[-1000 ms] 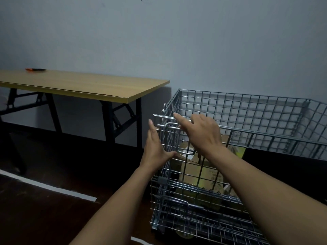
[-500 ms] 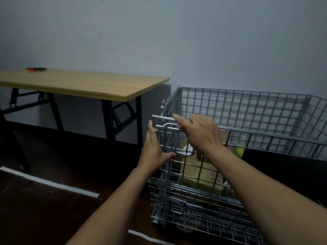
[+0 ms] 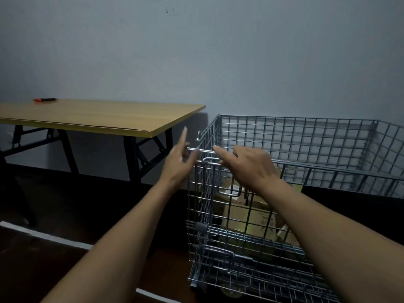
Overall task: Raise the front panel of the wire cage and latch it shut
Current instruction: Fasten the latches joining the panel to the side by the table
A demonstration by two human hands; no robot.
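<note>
A grey wire cage (image 3: 306, 136) stands on the floor at the right, with cardboard boxes (image 3: 251, 215) inside. Its front panel (image 3: 196, 204) stands upright against the left front corner. My right hand (image 3: 249, 167) lies over the panel's top rail, with the index finger stretched along the rail above a U-shaped latch handle (image 3: 211, 159). My left hand (image 3: 179, 162) is at the corner just outside the cage, fingers spread and pointing up, thumb touching the end of the top rail. Whether the latch is hooked on the side wall cannot be told.
A wooden folding table (image 3: 98, 117) with black legs stands to the left, carrying a small orange and black tool (image 3: 44, 100) at its far edge. White tape lines (image 3: 43, 236) cross the dark floor. A second latch handle (image 3: 218, 252) sits low on the cage front.
My left hand has risen from the side of the panel to the top corner. The right hand stays on the top rail. The view has tilted slightly.
</note>
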